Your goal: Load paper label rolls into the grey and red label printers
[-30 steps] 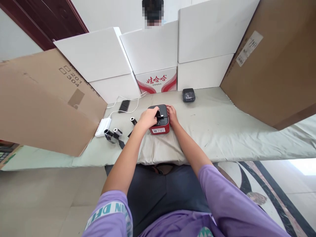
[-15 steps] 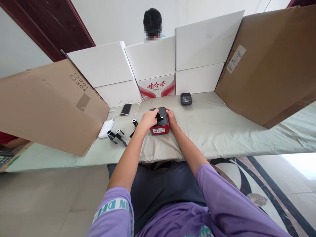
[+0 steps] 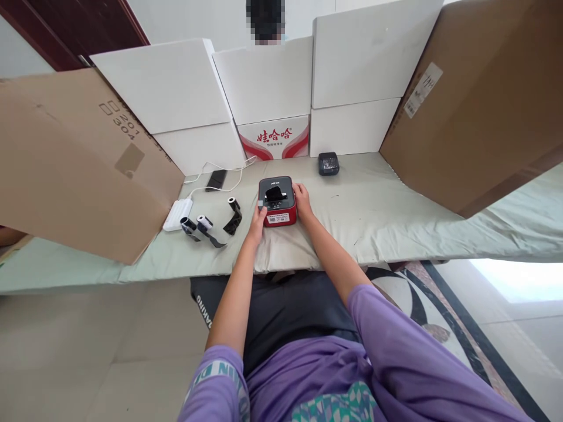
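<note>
Between my hands, a small boxy printer [image 3: 281,218] with red sides and a black top sits on the cloth-covered table. A short black strip [image 3: 275,193] stands out of the slot in its top, and a white label with small print is on its front. My left hand [image 3: 258,221] grips the left side, the thumb at the front corner and the other fingers mostly hidden. Against the right side rests my right hand [image 3: 302,200], fingers curved along it. To the left lie a black roll [image 3: 188,224], a white-ended roll [image 3: 204,222] and another roll [image 3: 233,205], with dark tails unrolled.
A white power strip [image 3: 177,214] with a white cable and a black phone-like slab [image 3: 216,180] lie at left. Behind the printer sits a small black device [image 3: 329,164]. White boxes [image 3: 352,64] wall the back; brown cartons [image 3: 479,111] flank the table. A person's head [image 3: 265,20] shows beyond.
My left hand has left the printer's top and now holds its left side, uncovering the black strip. The right hand stays on the right side. The view has tilted down.
</note>
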`<state>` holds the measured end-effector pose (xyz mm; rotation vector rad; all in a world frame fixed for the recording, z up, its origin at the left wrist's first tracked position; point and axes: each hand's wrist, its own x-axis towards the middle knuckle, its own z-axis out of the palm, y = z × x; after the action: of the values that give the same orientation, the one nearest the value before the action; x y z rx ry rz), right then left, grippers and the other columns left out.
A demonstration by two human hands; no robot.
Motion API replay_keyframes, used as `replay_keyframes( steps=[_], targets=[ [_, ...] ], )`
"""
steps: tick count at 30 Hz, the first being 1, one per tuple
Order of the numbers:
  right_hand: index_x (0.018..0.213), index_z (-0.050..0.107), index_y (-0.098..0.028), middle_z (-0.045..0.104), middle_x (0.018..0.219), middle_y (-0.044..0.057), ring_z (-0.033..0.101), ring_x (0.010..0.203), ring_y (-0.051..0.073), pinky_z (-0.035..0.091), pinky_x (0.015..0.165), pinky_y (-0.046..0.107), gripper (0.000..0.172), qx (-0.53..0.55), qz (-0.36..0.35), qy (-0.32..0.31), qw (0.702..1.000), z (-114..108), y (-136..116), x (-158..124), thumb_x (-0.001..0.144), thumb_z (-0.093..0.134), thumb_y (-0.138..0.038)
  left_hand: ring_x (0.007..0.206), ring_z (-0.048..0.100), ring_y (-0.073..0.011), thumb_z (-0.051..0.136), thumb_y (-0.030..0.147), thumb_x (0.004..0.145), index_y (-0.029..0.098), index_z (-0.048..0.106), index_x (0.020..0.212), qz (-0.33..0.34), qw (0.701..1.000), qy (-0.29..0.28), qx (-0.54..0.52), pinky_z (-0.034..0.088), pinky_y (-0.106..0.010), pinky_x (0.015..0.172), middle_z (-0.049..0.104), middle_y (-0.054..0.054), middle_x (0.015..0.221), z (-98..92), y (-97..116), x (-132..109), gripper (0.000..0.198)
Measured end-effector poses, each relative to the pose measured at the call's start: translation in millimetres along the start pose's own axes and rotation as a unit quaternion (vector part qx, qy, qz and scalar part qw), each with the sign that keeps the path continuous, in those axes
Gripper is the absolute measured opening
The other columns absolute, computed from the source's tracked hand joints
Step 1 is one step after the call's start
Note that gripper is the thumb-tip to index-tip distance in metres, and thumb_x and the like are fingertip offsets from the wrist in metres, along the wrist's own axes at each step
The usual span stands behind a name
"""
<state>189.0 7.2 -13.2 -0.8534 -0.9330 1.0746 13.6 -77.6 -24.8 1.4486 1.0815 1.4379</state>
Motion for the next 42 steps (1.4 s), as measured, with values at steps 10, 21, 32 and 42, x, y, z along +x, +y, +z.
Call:
replay_keyframes(
  steps=[10, 21, 32, 42],
  targets=[
    [0.083, 0.062, -0.024, 0.066, 0.084, -0.003, 0.060, 0.086, 0.017, 0.051, 0.086, 0.030, 0.022, -0.047, 0.000, 0.035, 0.998, 1.7, -10.4, -12.8, 0.091, 0.062, -0.045, 0.142, 0.063, -0.0361, 0.097, 0.062, 0.065, 0.019, 0.046, 0.155, 0.035, 0.998, 0.022, 0.051, 0.045, -0.057, 0.125, 0.061, -0.022, 0.154, 5.5, -4.8, -6.7, 0.113],
    [0.084, 0.059, -0.024, 0.063, 0.086, -0.002, 0.060, 0.086, 0.017, 0.050, 0.085, 0.030, 0.023, -0.067, -0.022, 0.022, 0.997, -1.8, 0.1, -4.9, 0.091, 0.058, -0.046, 0.148, 0.058, -0.0356, 0.095, 0.060, 0.070, 0.022, 0.043, 0.160, 0.050, 0.995, 0.014, 0.083, 0.043, -0.056, 0.129, 0.059, -0.020, 0.158, 1.4, -5.3, -6.4, 0.111],
    [0.075, 0.054, -0.025, 0.057, 0.075, -0.003, 0.055, 0.078, 0.016, 0.049, 0.080, 0.030, 0.026, -0.116, -0.056, 0.026, 0.991, -1.9, -12.9, -12.4, 0.092, 0.058, -0.044, 0.150, 0.056, -0.0357, 0.095, 0.058, 0.071, 0.024, 0.045, 0.161, 0.036, 0.995, 0.005, 0.090, 0.041, -0.057, 0.129, 0.061, -0.017, 0.156, 1.5, 9.8, -12.0, 0.109],
    [0.066, 0.045, -0.026, 0.048, 0.067, -0.004, 0.049, 0.073, 0.017, 0.047, 0.077, 0.031, 0.030, -0.147, -0.067, 0.041, 0.986, -3.0, -20.0, -20.1, 0.090, 0.059, -0.038, 0.144, 0.062, -0.0355, 0.096, 0.052, 0.072, 0.026, 0.045, 0.162, 0.028, 0.996, 0.011, 0.086, 0.043, -0.057, 0.128, 0.063, -0.016, 0.156, 2.7, 14.9, -16.2, 0.106]
  ],
)
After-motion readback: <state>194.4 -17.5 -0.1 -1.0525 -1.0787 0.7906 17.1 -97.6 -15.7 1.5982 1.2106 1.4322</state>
